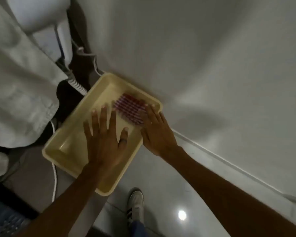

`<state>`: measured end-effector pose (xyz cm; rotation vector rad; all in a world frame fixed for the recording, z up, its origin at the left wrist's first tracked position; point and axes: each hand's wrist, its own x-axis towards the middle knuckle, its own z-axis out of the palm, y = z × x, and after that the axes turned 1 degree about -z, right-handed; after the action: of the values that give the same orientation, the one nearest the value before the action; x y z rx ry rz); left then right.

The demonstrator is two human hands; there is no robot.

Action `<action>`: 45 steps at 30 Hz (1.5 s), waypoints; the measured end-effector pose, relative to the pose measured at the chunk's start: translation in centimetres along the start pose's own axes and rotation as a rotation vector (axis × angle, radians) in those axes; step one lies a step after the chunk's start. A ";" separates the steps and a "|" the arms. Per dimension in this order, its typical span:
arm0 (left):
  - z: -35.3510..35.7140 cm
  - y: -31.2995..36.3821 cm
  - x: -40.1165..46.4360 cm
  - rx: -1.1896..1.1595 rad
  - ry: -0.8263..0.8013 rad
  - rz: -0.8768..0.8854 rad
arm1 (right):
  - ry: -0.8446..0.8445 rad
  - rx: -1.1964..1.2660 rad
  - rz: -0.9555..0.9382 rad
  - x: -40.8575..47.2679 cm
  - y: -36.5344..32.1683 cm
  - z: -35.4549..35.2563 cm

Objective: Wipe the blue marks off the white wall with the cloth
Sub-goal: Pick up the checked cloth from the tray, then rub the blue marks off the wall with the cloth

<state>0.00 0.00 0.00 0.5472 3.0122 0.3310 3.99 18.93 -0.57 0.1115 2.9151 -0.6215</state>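
One cream-yellow tray [61, 147] sits low against the white wall [212, 57], and everything else is placed from it. Inside it lies one cloth [129, 109], checked in red and white, bunched toward the tray's far right corner, the corner nearest the wall. Two bare hands reach into the tray. The left hand [106, 134] is spread flat with fingers splayed over the tray's middle, just beside the cloth and gripping nothing; one dark ring shows on one of its fingers. The right hand [156, 132] lies over the tray's right rim with its fingers extended onto the cloth's right edge, pressing on it rather than clenched around it; one thin ring shows there too. The picture is blurred, so whether the cloth is pinched at all cannot be told. No blue marks can be made out on the stretch of wall in view. To the tray's left hangs pale fabric [19, 93], with one coiled white cord [77, 85] touching or nearly touching the tray's far left rim, so that side is crowded. To the tray's right, the wall meets the glossy floor [186, 194] along one white skirting line [220, 158], and that side is open. Below the tray's near corner stands one white shoe [136, 205].
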 end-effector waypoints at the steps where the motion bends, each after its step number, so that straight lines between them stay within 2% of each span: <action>1: 1.3 -0.5 0.6 0.012 -0.034 -0.009 | -0.031 0.008 -0.021 2.1 0.3 1.6; 7: 8.0 -2.7 3.0 0.025 -0.065 -0.068 | -0.267 -0.157 -0.045 12.2 1.6 8.0; 9: 9.0 -3.1 2.9 0.024 -0.065 -0.088 | -0.278 -0.193 -0.036 13.9 1.3 9.0; 13: 8.9 -2.4 1.5 0.016 -0.058 -0.122 | -0.200 -0.096 -0.008 14.4 0.3 8.7; 16: 7.9 -0.4 -0.1 -0.019 0.030 -0.098 | -0.003 -0.061 -0.035 11.7 -0.1 6.5; 20: 7.7 3.5 -3.6 -0.040 0.110 -0.005 | 0.523 0.099 -0.043 4.1 1.2 4.9; 22: 8.6 5.8 -6.1 -0.071 0.101 0.042 | 0.609 0.119 0.017 -1.1 3.6 5.8; 24: 10.4 8.0 -8.8 -0.080 0.067 0.104 | 0.550 0.126 0.134 -6.9 6.6 8.1; 30: 20.0 13.4 -17.2 0.017 -0.187 0.380 | 0.178 0.186 0.542 -24.4 15.6 18.3; 34: 27.6 15.1 -21.2 0.081 -0.325 0.492 | 0.028 0.189 0.746 -32.2 20.2 24.1; 37: 32.7 15.8 -22.8 0.112 -0.368 0.504 | 0.050 0.209 0.902 -35.0 23.4 27.8; 41: 39.4 15.8 -23.5 0.162 -0.404 0.551 | 0.217 0.280 1.085 -36.2 28.4 32.2; 45: 45.5 15.4 -23.9 0.186 -0.431 0.539 | 0.268 0.300 1.198 -36.0 32.9 36.8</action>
<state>32.10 14.64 -40.38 1.2629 2.4501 -0.0489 47.99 32.34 -40.74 1.8618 2.2680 -0.7761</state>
